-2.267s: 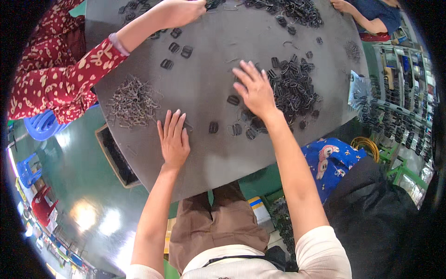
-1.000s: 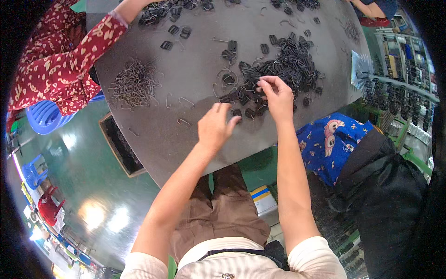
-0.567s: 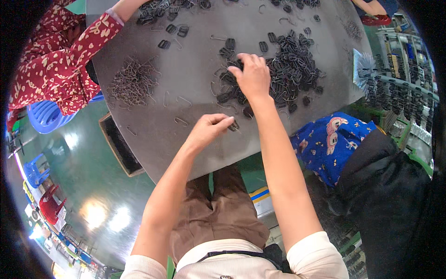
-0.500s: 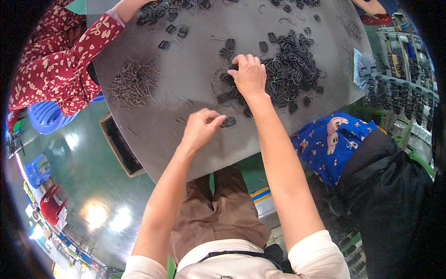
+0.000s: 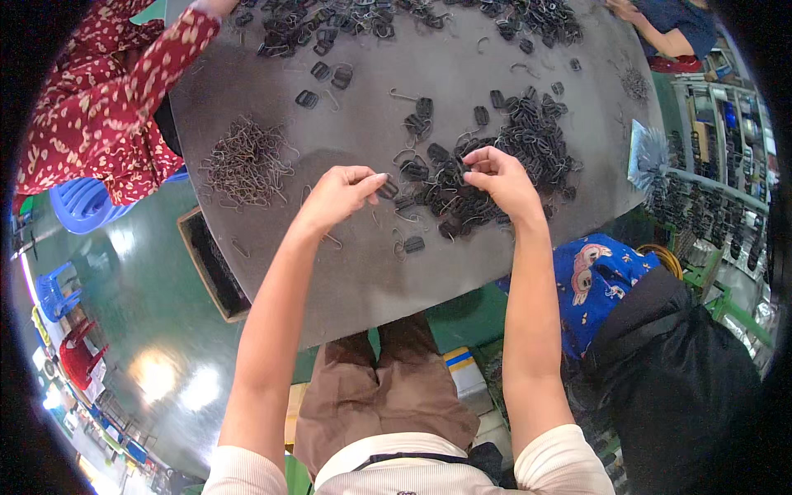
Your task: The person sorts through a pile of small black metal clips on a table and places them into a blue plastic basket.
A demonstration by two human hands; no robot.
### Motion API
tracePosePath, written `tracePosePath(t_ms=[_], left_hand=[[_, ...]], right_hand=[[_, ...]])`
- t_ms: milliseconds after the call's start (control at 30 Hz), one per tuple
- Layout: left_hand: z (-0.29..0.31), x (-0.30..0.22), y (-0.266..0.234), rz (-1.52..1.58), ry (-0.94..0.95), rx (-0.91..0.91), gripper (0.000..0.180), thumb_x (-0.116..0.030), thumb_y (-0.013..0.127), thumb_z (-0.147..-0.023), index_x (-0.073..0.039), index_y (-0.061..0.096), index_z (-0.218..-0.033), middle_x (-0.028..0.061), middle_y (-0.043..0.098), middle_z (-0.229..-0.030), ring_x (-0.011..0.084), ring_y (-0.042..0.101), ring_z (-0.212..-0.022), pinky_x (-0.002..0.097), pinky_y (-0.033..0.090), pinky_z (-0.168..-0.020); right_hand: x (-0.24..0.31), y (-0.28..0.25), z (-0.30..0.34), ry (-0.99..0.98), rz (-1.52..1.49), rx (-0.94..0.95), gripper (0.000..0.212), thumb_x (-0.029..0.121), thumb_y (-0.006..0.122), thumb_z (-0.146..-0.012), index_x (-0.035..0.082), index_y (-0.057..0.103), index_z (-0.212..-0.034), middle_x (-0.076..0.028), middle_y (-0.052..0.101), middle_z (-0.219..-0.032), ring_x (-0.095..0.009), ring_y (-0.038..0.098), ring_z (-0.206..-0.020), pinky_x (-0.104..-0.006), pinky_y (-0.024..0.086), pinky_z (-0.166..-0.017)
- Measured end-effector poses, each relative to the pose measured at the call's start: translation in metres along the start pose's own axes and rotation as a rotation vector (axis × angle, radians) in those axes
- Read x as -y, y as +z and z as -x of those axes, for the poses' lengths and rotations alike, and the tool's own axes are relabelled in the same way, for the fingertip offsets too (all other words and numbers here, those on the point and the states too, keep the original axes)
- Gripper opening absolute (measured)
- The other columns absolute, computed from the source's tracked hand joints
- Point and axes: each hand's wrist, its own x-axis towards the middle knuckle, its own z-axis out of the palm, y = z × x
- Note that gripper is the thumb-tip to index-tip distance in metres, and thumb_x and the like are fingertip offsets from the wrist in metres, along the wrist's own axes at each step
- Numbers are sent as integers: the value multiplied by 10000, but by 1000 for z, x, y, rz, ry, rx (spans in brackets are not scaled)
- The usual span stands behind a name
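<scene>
My left hand is closed in a pinch on a black buckle, a small dark rounded piece at its fingertips. To the right, my right hand has thumb and fingers drawn together at the near left side of a heap of black buckles; what sits between them, if anything, I cannot make out. Thin wire hooks are mixed among the buckles. One loose buckle lies on the grey table between my forearms. A pile of wire hooks lies left of my left hand.
More black buckles lie along the far side. A person in a red patterned sleeve works at the far left; another person's arm is at the far right. Beside me on the right are a blue patterned cloth and a metal rack.
My left hand has moved slightly left and farther up the table, with a buckle now visible at its fingertips. My right hand has shifted right and nearer. The view has shifted slightly.
</scene>
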Motion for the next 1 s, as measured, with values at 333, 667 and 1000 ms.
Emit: tracePosePath(t_ms=[333, 667, 1000], left_hand=[[-44, -31, 3, 681, 102, -29, 93, -147, 571, -795, -73, 517, -787, 54, 580, -863, 140, 548, -654, 307, 473, -572], [-65, -26, 39, -324, 319, -410, 233, -232, 657, -723, -22, 597, -805, 128, 605, -699, 255, 585, -665, 348, 432, -608], [-9, -17, 0, 6, -45, 44, 323, -357, 632, -759, -35, 650, -771, 28, 538, -582, 114, 478, -536, 254, 387, -511]], right_hand=[[-8, -7, -11, 44, -83, -177, 232, 39, 647, -708, 27, 573, -928, -28, 590, -797, -111, 551, -706, -243, 445, -621], [30, 16, -66, 121, -214, -131, 317, 336, 624, -751, 53, 591, -891, -75, 617, -814, -221, 598, -838, -324, 459, -645], [51, 64, -107, -96, 608, -323, 489, 337, 733, -642, 115, 524, -1024, -116, 625, -944, -296, 585, -926, -402, 462, -749]])
